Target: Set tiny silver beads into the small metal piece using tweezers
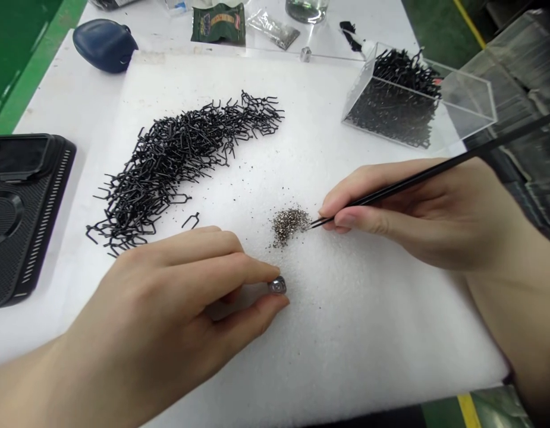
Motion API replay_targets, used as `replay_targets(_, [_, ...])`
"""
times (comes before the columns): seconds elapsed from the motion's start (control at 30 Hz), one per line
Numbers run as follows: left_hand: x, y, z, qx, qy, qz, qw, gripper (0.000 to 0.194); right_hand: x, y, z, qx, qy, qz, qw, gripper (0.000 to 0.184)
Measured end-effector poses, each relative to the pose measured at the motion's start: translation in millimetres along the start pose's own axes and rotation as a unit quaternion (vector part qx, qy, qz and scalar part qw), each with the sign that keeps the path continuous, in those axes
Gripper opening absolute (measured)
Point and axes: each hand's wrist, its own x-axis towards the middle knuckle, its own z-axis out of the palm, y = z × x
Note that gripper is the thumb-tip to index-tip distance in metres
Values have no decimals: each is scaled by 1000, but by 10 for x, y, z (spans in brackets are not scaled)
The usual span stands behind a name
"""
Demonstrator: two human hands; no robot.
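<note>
Across a white foam sheet (373,339) lies a curved heap of bent black wire clips (176,166), while the left hand (159,303) pinches a small silver metal nut (277,286) steady between its fingers (239,264) and the right hand (417,214) grips a thin black rod (435,171) penlike for fine control, its tip at a small mound of grey glittery granules (289,226).

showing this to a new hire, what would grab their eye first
The long sprawl of black bent wire clips across the white foam sheet stands out first, with more clips packed in a clear acrylic box at upper right. In the middle, a small pile of glittering grey grains lies between the hands: the right hand holds a slim black pointed tool at its edge, while the left hand pinches a small metal piece.
</note>
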Motion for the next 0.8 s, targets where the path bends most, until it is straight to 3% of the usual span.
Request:
replay_targets(0.23, [-4, 19, -22, -20, 1, 2, 1000, 8, -54, -70, 26, 47, 41, -28, 998, 12])
replay_targets(0.47, [50, 29, 20, -8, 14, 22, 1000, 12, -69, -136, 162, 99, -120, -66, 986, 15])
replay_targets(0.53, [71, 32, 20, -1, 0, 13, 1000, 5, -51, -125, 190, 101, -128, -72, 984, 15])
replay_targets(0.8, [122, 93, -9, 9, -1, 5, 1000, 11, -49, -130, 211, 83, -127, -81, 985, 9])
